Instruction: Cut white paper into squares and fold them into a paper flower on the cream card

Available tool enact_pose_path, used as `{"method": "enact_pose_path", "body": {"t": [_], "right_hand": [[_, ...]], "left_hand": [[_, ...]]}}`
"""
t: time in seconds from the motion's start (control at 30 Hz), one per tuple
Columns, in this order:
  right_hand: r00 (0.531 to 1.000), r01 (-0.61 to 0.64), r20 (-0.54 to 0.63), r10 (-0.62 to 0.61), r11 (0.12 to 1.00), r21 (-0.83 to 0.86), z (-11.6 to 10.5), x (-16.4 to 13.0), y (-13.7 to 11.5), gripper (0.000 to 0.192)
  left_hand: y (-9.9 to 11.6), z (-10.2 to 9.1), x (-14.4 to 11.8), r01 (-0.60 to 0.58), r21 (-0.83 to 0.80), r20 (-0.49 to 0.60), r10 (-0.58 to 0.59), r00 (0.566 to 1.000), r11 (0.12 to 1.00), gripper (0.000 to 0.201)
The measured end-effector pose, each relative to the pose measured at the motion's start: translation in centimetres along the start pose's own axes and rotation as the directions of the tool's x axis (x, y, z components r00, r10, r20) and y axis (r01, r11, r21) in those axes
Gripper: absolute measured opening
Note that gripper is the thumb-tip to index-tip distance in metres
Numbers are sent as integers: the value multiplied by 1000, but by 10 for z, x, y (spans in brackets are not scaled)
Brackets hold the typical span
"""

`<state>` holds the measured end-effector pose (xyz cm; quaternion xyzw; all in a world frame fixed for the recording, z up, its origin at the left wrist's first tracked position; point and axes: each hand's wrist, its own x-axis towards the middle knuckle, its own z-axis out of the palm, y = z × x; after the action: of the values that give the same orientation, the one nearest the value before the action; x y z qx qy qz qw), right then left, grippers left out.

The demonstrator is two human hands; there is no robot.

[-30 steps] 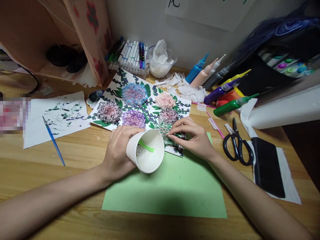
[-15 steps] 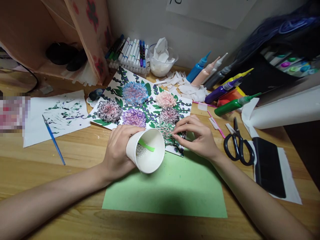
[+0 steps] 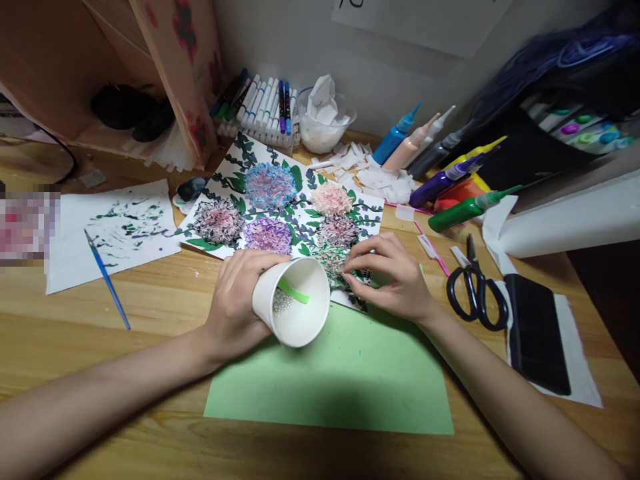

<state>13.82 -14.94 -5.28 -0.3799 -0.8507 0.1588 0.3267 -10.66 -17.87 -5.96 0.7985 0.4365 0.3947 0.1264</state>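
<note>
My left hand (image 3: 237, 300) is wrapped round a white paper cup (image 3: 306, 317), tilted so its mouth faces me. Inside lie small white beads (image 3: 283, 301) and a green strip (image 3: 299, 294). My right hand (image 3: 387, 273) has thumb and forefinger pinched together at the green-and-pink flower (image 3: 330, 263) on a painted flower picture (image 3: 306, 179); anything between the fingertips is too small to make out. The picture carries several textured flowers in blue, black, purple and pink, with dark green leaves. Its near edge overlaps a light green sheet (image 3: 330, 393).
Black-handled scissors (image 3: 477, 287) and a black flat case (image 3: 537, 333) lie right. Several paint bottles (image 3: 460, 212) and torn paper bits (image 3: 350, 160) sit behind. A bowl (image 3: 325, 130), markers (image 3: 267, 103), and a paint-smeared sheet (image 3: 65, 260) with a blue brush (image 3: 110, 283) are leftward.
My right hand has shifted very slightly left, its fingertips still pinched over the green-and-pink flower. My left hand and the cup have stayed in place.
</note>
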Motion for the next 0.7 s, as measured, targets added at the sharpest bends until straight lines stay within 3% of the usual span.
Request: {"method": "enact_pose_path", "body": {"t": [0.43, 0.7], "right_hand": [[1000, -28, 12, 28, 1000, 5, 0, 0, 0, 10], [990, -72, -119, 76, 996, 44, 5, -17, -6, 11]], "left_hand": [[1, -1, 0, 5, 5, 9, -5, 1000, 1000, 42], [-1, 0, 1, -22, 17, -9, 22, 1000, 1000, 45]]}}
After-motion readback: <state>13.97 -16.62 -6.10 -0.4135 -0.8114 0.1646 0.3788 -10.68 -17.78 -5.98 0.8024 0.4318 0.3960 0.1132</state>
